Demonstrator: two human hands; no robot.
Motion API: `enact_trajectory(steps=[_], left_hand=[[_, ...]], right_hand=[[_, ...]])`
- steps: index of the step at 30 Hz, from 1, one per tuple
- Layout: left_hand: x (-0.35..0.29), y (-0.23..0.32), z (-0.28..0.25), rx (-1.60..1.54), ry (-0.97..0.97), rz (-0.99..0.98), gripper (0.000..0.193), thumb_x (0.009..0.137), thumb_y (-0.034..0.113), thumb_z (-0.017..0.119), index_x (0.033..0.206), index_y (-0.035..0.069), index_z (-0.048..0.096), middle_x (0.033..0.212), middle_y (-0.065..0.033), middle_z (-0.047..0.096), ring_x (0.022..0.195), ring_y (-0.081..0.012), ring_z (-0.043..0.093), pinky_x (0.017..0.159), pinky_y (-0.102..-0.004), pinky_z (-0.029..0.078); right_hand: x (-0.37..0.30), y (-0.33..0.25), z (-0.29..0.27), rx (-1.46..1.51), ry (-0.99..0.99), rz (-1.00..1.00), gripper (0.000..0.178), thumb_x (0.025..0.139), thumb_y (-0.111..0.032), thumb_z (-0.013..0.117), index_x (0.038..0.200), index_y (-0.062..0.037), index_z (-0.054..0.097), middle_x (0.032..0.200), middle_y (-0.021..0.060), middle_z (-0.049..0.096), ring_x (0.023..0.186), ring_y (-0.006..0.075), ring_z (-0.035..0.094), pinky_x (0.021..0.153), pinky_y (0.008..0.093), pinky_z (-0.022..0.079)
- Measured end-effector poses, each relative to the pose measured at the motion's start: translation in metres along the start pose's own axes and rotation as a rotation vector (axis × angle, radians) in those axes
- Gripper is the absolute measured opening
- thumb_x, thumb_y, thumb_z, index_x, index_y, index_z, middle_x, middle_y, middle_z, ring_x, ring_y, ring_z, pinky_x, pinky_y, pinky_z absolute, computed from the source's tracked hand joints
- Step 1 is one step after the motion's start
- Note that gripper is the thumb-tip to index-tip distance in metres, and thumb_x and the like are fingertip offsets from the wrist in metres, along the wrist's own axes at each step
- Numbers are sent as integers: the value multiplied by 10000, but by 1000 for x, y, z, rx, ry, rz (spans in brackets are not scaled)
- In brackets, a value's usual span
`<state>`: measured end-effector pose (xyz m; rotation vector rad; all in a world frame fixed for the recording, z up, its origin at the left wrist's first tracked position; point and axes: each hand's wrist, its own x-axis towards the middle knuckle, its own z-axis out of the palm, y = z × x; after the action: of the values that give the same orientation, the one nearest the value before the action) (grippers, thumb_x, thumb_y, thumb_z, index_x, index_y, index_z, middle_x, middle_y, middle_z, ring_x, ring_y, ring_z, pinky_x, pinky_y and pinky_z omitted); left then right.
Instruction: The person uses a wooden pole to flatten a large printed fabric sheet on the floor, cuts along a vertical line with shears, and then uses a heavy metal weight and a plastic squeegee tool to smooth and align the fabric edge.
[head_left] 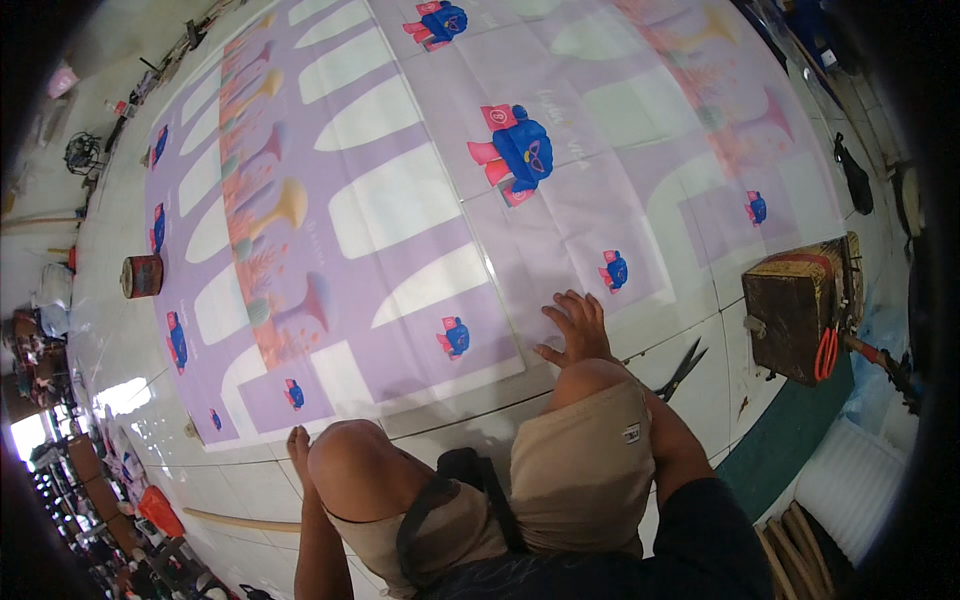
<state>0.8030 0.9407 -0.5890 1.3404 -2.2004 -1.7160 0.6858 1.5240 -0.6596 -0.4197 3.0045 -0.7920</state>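
Two large printed sheets lie spread on the tiled floor. The left sheet is lilac with white arched shapes and a coral band. On the right sheet, which looks thinner and lets the tile lines show, blue and pink cartoon figures are printed. My right hand rests with spread fingers at the near edge of the right sheet, holding nothing. Beside my left knee, my left hand is at the near edge of the left sheet, its fingers mostly hidden. Black scissors lie partly open by my right forearm.
A worn dark box with red-handled scissors hanging on it stands at the right. A rusty can sits at the left sheet's outer edge. Nearby lie a wooden stick, a green mat and a white ribbed roll.
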Motion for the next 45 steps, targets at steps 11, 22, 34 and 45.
enact_trajectory(steps=[11,22,34,45], left_hand=[[66,-16,115,1012,72,696,698,894,381,647,1457,44,409,1512,-318,290,1395,-495,265,1149,-577,198],[55,-10,196,1019,-26,768,760,950,483,494,1530,48,266,1587,-261,172,1466,-450,153,1186,-562,84],[55,-7,195,1004,-6,744,773,930,516,499,1519,53,306,1574,-263,210,1464,-438,173,1186,-556,102],[29,-43,106,276,715,72,453,936,191,589,1320,-19,471,1140,-168,542,1056,-292,527,924,-444,458]], right_hand=[[154,-46,-52,-207,-245,-361,518,822,-340,708,1250,-75,587,1281,144,533,1212,317,489,1008,482,369],[201,-245,171,-36,-164,-251,692,907,-534,564,1480,-177,412,1566,154,301,1466,353,219,1192,570,93],[187,-88,95,-335,-131,27,737,935,-645,433,1529,-220,332,1609,157,193,1497,369,106,1184,588,13],[184,-79,97,-369,-113,26,753,943,-608,455,1540,-180,293,1610,129,205,1499,343,115,1184,590,27]])
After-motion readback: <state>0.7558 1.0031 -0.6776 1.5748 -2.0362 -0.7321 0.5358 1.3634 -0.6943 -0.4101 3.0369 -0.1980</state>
